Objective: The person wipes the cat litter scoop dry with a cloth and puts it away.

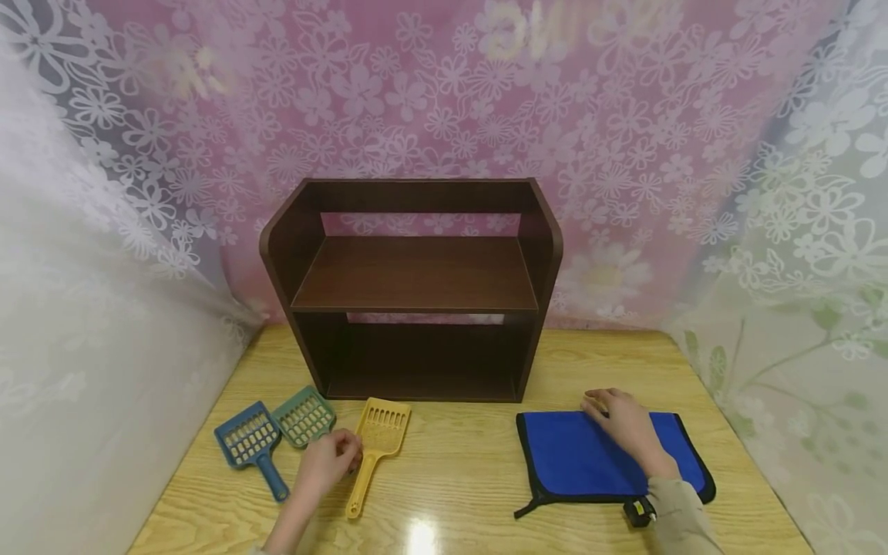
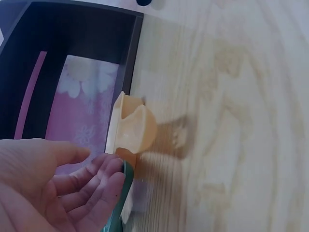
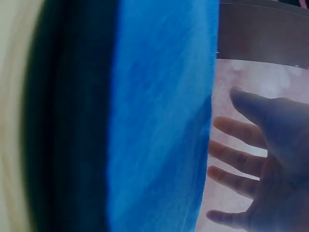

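My left hand (image 1: 327,466) is over the handle of a green litter scoop (image 1: 304,416), between it and a yellow litter scoop (image 1: 386,426). In the left wrist view its fingers bend loosely, with the fingertips right at the green handle (image 2: 126,181) and the thumb away from it. To the left lies a blue litter scoop (image 1: 248,436). My right hand (image 1: 624,422) is over the far edge of a folded blue towel (image 1: 569,455) with black trim and a hanging loop. The right wrist view shows its fingers spread and straight beside the towel.
A dark brown two-tier shelf (image 1: 416,274) stands at the back of the wooden table (image 1: 458,478). Flowered curtains (image 1: 430,100) enclose the back and sides. A small black box (image 1: 638,510) is by the right sleeve (image 1: 676,512).
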A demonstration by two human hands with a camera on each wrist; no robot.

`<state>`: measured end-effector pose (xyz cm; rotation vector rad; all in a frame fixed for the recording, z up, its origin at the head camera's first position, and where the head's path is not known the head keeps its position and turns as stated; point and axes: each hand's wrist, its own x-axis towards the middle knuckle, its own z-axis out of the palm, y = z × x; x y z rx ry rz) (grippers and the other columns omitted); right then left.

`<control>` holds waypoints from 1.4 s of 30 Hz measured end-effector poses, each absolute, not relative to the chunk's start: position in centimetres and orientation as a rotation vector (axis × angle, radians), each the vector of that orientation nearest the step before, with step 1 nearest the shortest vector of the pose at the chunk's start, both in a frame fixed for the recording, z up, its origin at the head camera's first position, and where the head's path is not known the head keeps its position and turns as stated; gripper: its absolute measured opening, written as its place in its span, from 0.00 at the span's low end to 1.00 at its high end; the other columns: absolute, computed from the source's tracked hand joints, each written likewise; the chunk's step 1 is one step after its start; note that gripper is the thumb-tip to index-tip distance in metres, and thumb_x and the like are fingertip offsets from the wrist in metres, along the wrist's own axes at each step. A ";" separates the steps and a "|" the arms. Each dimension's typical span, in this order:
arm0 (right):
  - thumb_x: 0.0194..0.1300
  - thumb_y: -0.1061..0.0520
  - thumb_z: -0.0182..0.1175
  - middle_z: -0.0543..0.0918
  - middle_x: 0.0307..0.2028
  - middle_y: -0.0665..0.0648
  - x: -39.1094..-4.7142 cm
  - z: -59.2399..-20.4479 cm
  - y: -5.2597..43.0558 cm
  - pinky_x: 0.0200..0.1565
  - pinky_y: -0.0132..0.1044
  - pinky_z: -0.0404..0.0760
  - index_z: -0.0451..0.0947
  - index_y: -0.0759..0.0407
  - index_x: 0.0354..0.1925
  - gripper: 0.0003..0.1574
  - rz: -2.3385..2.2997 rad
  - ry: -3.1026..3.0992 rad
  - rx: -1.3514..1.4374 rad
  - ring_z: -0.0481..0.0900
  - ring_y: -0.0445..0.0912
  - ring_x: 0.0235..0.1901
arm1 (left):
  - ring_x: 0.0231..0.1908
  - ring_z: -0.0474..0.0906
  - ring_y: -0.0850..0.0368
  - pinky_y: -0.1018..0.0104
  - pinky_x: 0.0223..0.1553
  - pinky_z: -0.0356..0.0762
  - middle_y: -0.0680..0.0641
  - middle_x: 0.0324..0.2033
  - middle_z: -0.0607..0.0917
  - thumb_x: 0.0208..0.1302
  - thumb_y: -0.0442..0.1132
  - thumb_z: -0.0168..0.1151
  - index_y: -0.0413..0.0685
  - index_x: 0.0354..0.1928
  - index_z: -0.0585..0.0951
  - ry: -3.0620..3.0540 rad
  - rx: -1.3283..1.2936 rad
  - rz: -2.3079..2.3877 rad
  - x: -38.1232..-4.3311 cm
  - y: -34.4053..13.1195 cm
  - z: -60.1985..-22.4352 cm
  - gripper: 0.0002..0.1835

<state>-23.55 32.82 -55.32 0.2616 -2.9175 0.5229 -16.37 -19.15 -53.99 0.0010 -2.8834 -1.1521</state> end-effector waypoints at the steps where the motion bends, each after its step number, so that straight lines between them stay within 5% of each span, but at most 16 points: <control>1: 0.70 0.46 0.64 0.82 0.50 0.70 -23.5 -55.4 32.8 0.46 0.72 0.74 0.82 0.63 0.56 0.26 0.487 -2.932 0.260 0.80 0.69 0.48 | 0.18 0.77 0.62 0.64 0.25 0.74 0.55 0.18 0.82 0.71 0.39 0.63 0.48 0.31 0.85 -2.890 -0.010 -1.142 -16.2 -19.2 -54.0 0.09; 6: 0.66 0.43 0.68 0.80 0.47 0.65 -23.4 -55.4 33.1 0.51 0.83 0.60 0.84 0.57 0.49 0.22 0.408 -2.983 0.238 0.79 0.68 0.46 | 0.17 0.76 0.65 0.67 0.21 0.72 0.56 0.17 0.81 0.68 0.42 0.66 0.51 0.28 0.83 -2.927 -0.064 -1.067 -15.6 -19.1 -54.0 0.09; 10: 0.63 0.42 0.70 0.79 0.39 0.59 -23.3 -55.2 33.3 0.50 0.82 0.60 0.82 0.54 0.41 0.19 0.381 -2.993 0.255 0.78 0.64 0.41 | 0.18 0.73 0.66 0.68 0.22 0.71 0.59 0.18 0.80 0.66 0.47 0.69 0.53 0.27 0.83 -2.956 -0.106 -0.945 -15.3 -19.0 -54.0 0.11; 20: 0.62 0.40 0.70 0.78 0.31 0.53 -23.4 -54.9 33.1 0.35 0.58 0.78 0.81 0.56 0.33 0.21 0.296 -2.994 0.370 0.76 0.51 0.30 | 0.20 0.72 0.64 0.65 0.23 0.71 0.59 0.20 0.80 0.63 0.53 0.70 0.53 0.27 0.82 -3.031 -0.107 -0.805 -15.2 -18.5 -53.9 0.14; 27: 0.65 0.44 0.69 0.78 0.23 0.48 -23.3 -55.1 33.3 0.26 0.40 0.72 0.81 0.54 0.32 0.16 0.392 -2.987 0.413 0.71 0.40 0.21 | 0.18 0.67 0.63 0.66 0.20 0.65 0.59 0.19 0.75 0.60 0.55 0.73 0.55 0.26 0.78 -3.061 -0.099 -0.748 -15.1 -18.1 -54.2 0.17; 42: 0.70 0.39 0.63 0.78 0.26 0.46 -21.1 -52.4 33.4 0.32 0.40 0.70 0.80 0.48 0.32 0.17 0.738 -2.915 0.241 0.72 0.41 0.25 | 0.16 0.66 0.63 0.67 0.21 0.58 0.55 0.17 0.68 0.65 0.46 0.68 0.49 0.31 0.73 -2.991 -0.097 -0.991 -15.1 -17.8 -54.9 0.14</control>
